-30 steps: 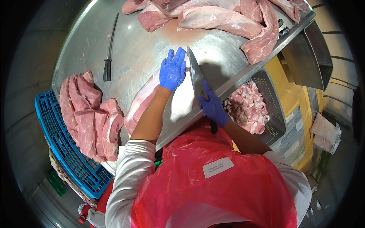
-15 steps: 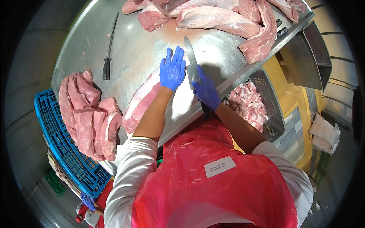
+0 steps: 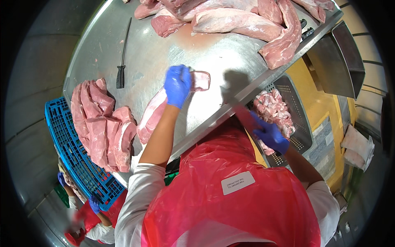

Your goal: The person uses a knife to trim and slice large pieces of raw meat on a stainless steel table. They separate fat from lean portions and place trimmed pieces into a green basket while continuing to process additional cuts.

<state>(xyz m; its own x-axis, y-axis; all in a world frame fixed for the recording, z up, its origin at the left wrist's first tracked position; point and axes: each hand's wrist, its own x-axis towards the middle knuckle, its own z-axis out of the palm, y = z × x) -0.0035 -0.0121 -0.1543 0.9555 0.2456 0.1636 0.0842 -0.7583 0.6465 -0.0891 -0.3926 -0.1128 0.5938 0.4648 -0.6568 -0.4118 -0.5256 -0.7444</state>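
A long pale-pink strip of meat (image 3: 152, 121) with a whitish fat side lies on the steel table before me. My left hand (image 3: 177, 86), in a blue glove, closes round its upper part. The squared end sticks out to the right of the fingers. Off the table's edge, over a grey perforated basket (image 3: 302, 115), is my right hand (image 3: 271, 135), also blue-gloved. It grips a knife (image 3: 243, 117), whose blade is smeared by motion and looks reddish, pointing up and left across the table's rim.
Several cut meat pieces (image 3: 101, 127) lie at the table's left, near a sharpening steel (image 3: 122, 61). More long cuts (image 3: 238, 22) lie at the far side. Trimmings (image 3: 273, 109) sit inside the basket. A blue plastic crate (image 3: 74, 140) stands at left; beyond it is another person's gloved hand (image 3: 94, 203).
My right hand has swung right and nearer with the knife, off the table to over the basket. My left hand has gone from flat on the meat to closed, moving slightly left and nearer.
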